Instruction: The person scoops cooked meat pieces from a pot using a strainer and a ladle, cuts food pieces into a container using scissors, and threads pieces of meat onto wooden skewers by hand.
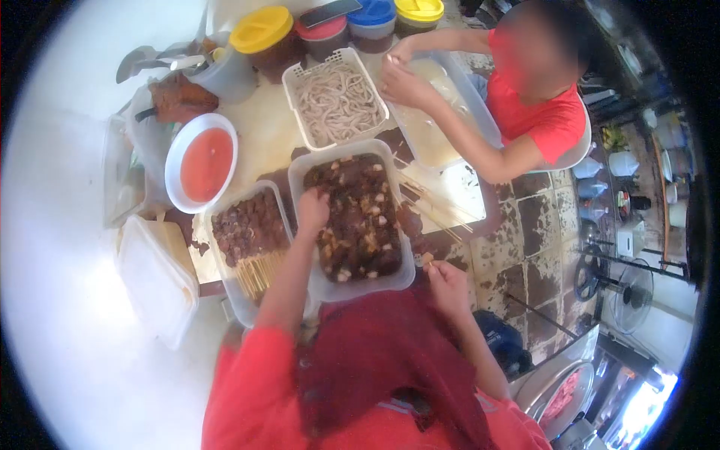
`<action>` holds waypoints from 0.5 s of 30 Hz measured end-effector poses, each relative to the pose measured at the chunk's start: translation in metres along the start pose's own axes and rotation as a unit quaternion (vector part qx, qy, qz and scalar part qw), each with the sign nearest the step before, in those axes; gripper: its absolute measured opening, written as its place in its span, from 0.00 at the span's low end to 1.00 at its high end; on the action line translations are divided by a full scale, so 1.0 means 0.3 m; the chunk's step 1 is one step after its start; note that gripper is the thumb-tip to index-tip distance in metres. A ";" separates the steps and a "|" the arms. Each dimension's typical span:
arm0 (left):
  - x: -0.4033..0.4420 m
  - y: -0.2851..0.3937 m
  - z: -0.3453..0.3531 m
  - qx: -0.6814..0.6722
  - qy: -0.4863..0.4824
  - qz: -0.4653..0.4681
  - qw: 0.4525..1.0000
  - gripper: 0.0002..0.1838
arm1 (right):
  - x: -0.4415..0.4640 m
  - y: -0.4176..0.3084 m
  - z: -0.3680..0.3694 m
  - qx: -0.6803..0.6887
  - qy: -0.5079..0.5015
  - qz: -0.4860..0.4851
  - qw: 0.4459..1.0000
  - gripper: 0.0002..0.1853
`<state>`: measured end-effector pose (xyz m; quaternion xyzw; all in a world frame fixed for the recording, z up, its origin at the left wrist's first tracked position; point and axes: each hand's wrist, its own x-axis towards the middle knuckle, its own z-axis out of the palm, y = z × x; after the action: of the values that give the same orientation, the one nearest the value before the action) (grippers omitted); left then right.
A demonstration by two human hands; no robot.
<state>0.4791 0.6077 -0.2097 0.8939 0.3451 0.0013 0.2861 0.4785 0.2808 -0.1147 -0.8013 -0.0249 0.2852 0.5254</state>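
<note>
My left hand (313, 210) is in the plastic tub of dark marinated meat (356, 217), at its left side. Its fingers are curled together against the meat, and what they pinch is hidden. Pale chunks lie scattered through the dark pieces. To the right of the tub's near corner, my right hand (448, 289) is closed on a thin skewer, mostly hidden, with a small pale piece (427, 259) at its tip. Left of the tub stands a second container of skewered meat (251, 225), its sticks (259, 274) pointing toward me.
Loose bamboo skewers (431, 202) lie right of the tub. Behind stand a white basket of pale strips (337, 105), a bowl of red sauce (206, 163) and lidded tubs (262, 34). A co-worker (536, 112) in red handles something over a clear bin (442, 105).
</note>
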 end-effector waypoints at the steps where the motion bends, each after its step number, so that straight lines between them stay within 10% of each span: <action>1: -0.052 -0.005 0.015 0.020 -0.030 0.002 0.999 0.12 | 0.005 -0.008 0.001 0.017 -0.010 0.015 1.000 0.10; 9: -0.231 0.073 0.051 -0.113 -0.059 0.012 0.992 0.13 | 0.069 -0.019 -0.017 0.000 -0.097 -0.013 0.995 0.10; 15: -0.020 0.038 0.062 0.102 0.036 0.080 0.991 0.12 | 0.070 -0.010 -0.062 -0.097 -0.097 -0.078 0.987 0.11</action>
<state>0.4852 0.5876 -0.2181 0.9425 0.2809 0.0210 0.1797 0.5057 0.2739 -0.1158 -0.8127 -0.1654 0.3161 0.4607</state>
